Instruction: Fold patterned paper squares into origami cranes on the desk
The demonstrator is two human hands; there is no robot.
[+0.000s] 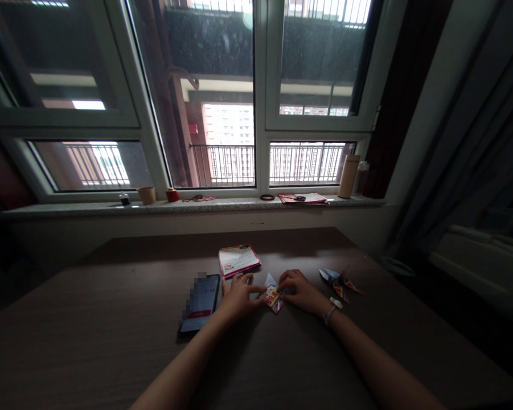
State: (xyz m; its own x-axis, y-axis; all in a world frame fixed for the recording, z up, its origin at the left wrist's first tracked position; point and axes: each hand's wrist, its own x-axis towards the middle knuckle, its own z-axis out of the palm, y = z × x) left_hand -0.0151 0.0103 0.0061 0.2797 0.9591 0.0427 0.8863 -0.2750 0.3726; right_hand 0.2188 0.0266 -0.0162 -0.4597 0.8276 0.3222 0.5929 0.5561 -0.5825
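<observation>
A small folded paper with a pale pointed tip and bright printing lies on the table between my hands. My left hand has its thumb at the paper's left edge, with the fingers bent beside it. From the other side, my right hand pinches the right edge; a bracelet circles that wrist. To the left lies a phone with its screen lit and partly pixelated. Just beyond my left hand is a stack of printed sheets. Folded paper pieces rest to the right of my right hand.
The brown table reaches toward a window sill. On the sill stand a paper cup, a red spool-like item, scissors on printed sheets and a tan bottle. Dark curtains hang at the right.
</observation>
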